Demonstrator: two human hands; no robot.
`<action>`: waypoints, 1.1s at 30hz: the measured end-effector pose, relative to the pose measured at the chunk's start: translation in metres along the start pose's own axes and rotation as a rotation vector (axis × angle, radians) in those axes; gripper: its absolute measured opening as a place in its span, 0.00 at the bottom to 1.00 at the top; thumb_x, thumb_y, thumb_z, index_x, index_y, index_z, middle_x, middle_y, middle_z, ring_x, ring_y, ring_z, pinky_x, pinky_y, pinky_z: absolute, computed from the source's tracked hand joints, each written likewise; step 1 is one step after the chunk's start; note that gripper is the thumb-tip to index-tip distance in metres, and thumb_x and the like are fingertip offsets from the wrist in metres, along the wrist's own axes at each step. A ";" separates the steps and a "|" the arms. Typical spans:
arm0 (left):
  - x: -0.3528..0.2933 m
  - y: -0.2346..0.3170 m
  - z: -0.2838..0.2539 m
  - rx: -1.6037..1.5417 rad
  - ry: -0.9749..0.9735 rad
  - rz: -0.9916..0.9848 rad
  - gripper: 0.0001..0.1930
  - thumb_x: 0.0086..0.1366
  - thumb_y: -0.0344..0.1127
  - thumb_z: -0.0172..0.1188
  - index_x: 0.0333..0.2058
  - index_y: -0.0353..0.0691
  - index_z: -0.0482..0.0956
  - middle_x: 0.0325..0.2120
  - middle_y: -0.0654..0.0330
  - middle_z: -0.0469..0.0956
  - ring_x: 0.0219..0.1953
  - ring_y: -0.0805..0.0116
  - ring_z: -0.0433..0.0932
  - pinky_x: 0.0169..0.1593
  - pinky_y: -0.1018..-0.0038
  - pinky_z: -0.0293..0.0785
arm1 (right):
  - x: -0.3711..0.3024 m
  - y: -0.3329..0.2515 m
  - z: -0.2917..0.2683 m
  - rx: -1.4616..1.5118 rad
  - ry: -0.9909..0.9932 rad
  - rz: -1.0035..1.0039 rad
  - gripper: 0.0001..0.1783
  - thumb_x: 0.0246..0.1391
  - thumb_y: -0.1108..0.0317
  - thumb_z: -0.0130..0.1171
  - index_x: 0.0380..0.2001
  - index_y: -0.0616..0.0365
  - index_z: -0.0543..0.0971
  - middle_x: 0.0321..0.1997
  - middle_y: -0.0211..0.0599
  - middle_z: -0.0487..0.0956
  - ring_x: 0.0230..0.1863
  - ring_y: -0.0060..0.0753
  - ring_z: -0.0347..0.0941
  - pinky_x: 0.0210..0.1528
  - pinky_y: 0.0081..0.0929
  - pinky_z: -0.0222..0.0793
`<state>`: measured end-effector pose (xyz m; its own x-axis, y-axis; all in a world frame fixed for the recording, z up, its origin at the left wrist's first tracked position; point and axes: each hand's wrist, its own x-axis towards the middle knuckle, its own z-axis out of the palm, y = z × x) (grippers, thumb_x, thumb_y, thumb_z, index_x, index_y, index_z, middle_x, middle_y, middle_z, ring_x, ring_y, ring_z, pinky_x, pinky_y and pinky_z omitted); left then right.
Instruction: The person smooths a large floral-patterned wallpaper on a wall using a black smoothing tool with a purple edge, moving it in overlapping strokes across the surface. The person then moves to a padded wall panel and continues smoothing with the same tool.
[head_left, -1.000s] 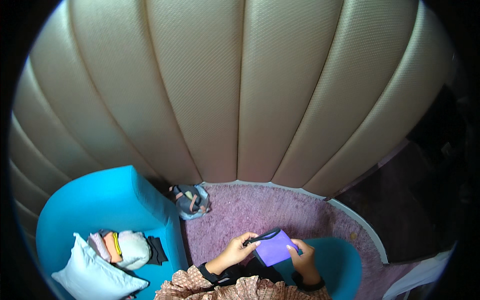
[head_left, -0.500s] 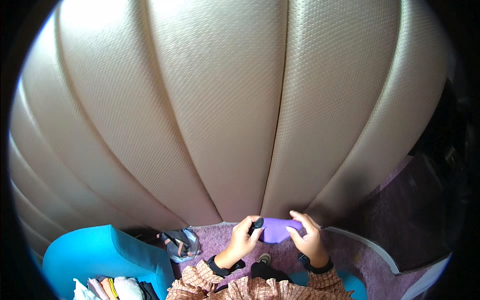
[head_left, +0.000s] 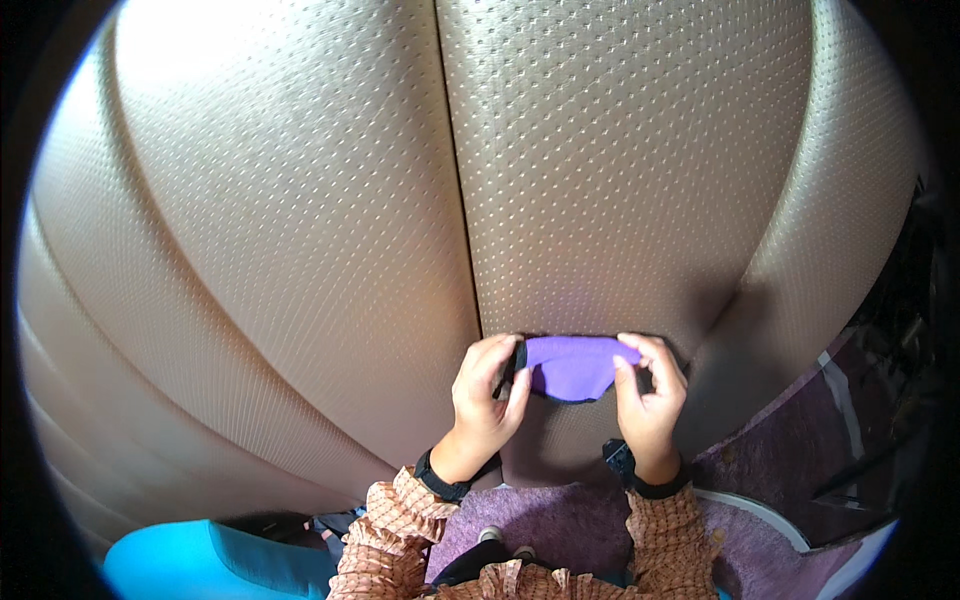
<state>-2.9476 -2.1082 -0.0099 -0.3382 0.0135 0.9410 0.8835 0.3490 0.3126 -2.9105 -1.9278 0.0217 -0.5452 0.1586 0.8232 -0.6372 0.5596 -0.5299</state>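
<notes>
Between my two hands a small purple cloth piece [head_left: 574,366] with black edging is stretched out flat. It has an eye-mask-like outline, though its exact kind is unclear. My left hand [head_left: 480,398] pinches its black left end between thumb and fingers. At the opposite end, my right hand [head_left: 652,398] grips the purple corner with thumb and forefinger. The cloth is in front of the tall, beige padded wall panel [head_left: 620,200]; I cannot tell whether it touches the panel.
A turquoise chair [head_left: 165,560] stands at the lower left. Purple carpet [head_left: 560,520] covers the floor around my shoes [head_left: 490,535]. A dark glossy surface [head_left: 790,430] with a pale curved edge lies to the right.
Both hands have risen and reached farther out with the purple cloth, which is now spread wider. My view has moved closer to the padded panel, and the clothes on the chair have left view.
</notes>
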 end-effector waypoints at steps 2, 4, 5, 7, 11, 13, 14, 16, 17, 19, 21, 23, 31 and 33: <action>0.023 -0.013 0.010 0.065 0.082 0.194 0.25 0.46 0.17 0.62 0.45 0.38 0.71 0.39 0.49 0.72 0.35 0.55 0.76 0.36 0.69 0.75 | 0.020 0.003 0.005 -0.059 0.068 -0.060 0.13 0.44 0.83 0.58 0.37 0.64 0.76 0.32 0.39 0.76 0.28 0.27 0.70 0.31 0.21 0.66; 0.037 -0.019 0.017 0.157 0.131 0.293 0.23 0.44 0.19 0.63 0.42 0.41 0.76 0.38 0.52 0.71 0.29 0.61 0.74 0.30 0.72 0.73 | 0.035 0.004 0.014 -0.089 0.146 -0.096 0.14 0.44 0.83 0.59 0.38 0.63 0.76 0.31 0.36 0.75 0.26 0.26 0.68 0.29 0.20 0.65; 0.043 -0.022 0.020 0.185 0.167 0.345 0.23 0.43 0.20 0.63 0.42 0.43 0.76 0.38 0.53 0.70 0.27 0.63 0.73 0.28 0.73 0.72 | 0.039 0.003 0.019 -0.129 0.192 -0.119 0.15 0.44 0.83 0.59 0.38 0.62 0.76 0.32 0.36 0.75 0.27 0.25 0.68 0.29 0.19 0.64; 0.047 -0.021 0.020 0.176 0.096 0.327 0.22 0.46 0.16 0.66 0.41 0.40 0.74 0.38 0.53 0.65 0.31 0.67 0.73 0.27 0.78 0.71 | 0.045 0.002 0.026 -0.213 0.285 -0.162 0.16 0.44 0.83 0.59 0.39 0.60 0.76 0.34 0.37 0.73 0.27 0.25 0.68 0.28 0.17 0.64; 0.047 -0.017 0.016 0.157 0.077 0.211 0.22 0.45 0.18 0.67 0.41 0.39 0.74 0.41 0.53 0.63 0.33 0.67 0.71 0.31 0.78 0.71 | 0.034 -0.001 0.032 -0.699 0.399 -0.449 0.16 0.45 0.74 0.62 0.40 0.57 0.76 0.41 0.40 0.70 0.37 0.38 0.68 0.39 0.35 0.64; 0.046 -0.018 0.015 0.163 0.061 0.192 0.22 0.45 0.19 0.67 0.40 0.39 0.74 0.42 0.52 0.62 0.34 0.66 0.71 0.32 0.78 0.71 | 0.025 0.001 0.039 -0.626 0.262 -0.606 0.16 0.45 0.69 0.61 0.40 0.55 0.77 0.43 0.39 0.71 0.45 0.44 0.67 0.47 0.39 0.61; 0.046 -0.019 0.015 0.166 0.049 0.190 0.22 0.45 0.19 0.68 0.40 0.39 0.74 0.43 0.52 0.62 0.35 0.66 0.70 0.33 0.78 0.71 | 0.019 0.001 0.044 -0.663 0.147 -0.524 0.17 0.45 0.68 0.61 0.41 0.56 0.77 0.45 0.39 0.71 0.48 0.43 0.67 0.49 0.40 0.61; 0.044 -0.020 0.014 0.172 0.035 0.152 0.22 0.45 0.21 0.69 0.41 0.40 0.75 0.44 0.52 0.61 0.40 0.63 0.68 0.37 0.75 0.71 | 0.010 0.003 0.049 -0.729 0.022 -0.463 0.21 0.45 0.64 0.60 0.45 0.60 0.76 0.50 0.40 0.71 0.52 0.42 0.67 0.54 0.42 0.61; 0.044 -0.022 0.016 0.232 0.104 0.252 0.19 0.46 0.24 0.68 0.39 0.41 0.77 0.44 0.54 0.63 0.40 0.64 0.69 0.37 0.74 0.71 | 0.010 0.005 0.048 -0.728 0.032 -0.467 0.21 0.45 0.65 0.59 0.44 0.60 0.76 0.50 0.40 0.71 0.52 0.42 0.67 0.54 0.43 0.61; 0.044 -0.022 0.015 0.356 0.219 0.428 0.14 0.47 0.30 0.67 0.36 0.44 0.81 0.43 0.59 0.66 0.40 0.67 0.69 0.37 0.74 0.70 | 0.014 0.009 0.045 -0.724 0.054 -0.500 0.20 0.46 0.65 0.59 0.44 0.60 0.76 0.49 0.41 0.71 0.52 0.43 0.67 0.54 0.43 0.62; 0.048 -0.016 0.013 0.463 0.157 0.622 0.15 0.49 0.33 0.64 0.38 0.49 0.82 0.42 0.71 0.71 0.44 0.68 0.66 0.45 0.74 0.63 | 0.024 0.010 0.038 -0.694 0.029 -0.522 0.19 0.47 0.66 0.59 0.44 0.60 0.76 0.49 0.41 0.72 0.52 0.44 0.68 0.54 0.44 0.62; 0.057 -0.010 0.014 0.561 -0.042 0.481 0.14 0.49 0.34 0.64 0.39 0.47 0.82 0.42 0.71 0.74 0.43 0.68 0.67 0.47 0.73 0.61 | 0.039 0.008 0.034 -0.684 0.043 -0.560 0.19 0.47 0.66 0.58 0.45 0.60 0.76 0.50 0.40 0.72 0.52 0.43 0.67 0.54 0.44 0.62; 0.079 0.012 0.026 0.716 0.029 0.244 0.14 0.50 0.33 0.63 0.39 0.42 0.80 0.41 0.65 0.74 0.43 0.64 0.68 0.46 0.69 0.61 | 0.070 0.006 0.005 -0.596 0.030 -0.568 0.16 0.50 0.66 0.56 0.43 0.56 0.78 0.50 0.34 0.74 0.54 0.33 0.67 0.52 0.35 0.60; 0.063 0.014 0.029 0.727 -0.027 0.274 0.14 0.48 0.33 0.64 0.38 0.45 0.80 0.39 0.65 0.74 0.40 0.66 0.67 0.46 0.68 0.61 | 0.055 0.017 -0.004 -0.633 -0.027 -0.575 0.16 0.51 0.64 0.52 0.42 0.54 0.79 0.48 0.30 0.75 0.51 0.28 0.68 0.52 0.32 0.59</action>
<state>-2.9660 -2.0749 0.0498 -0.1547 0.2074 0.9660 0.5051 0.8569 -0.1031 -2.9490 -1.9061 0.0589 -0.2485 -0.3042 0.9196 -0.3992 0.8972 0.1888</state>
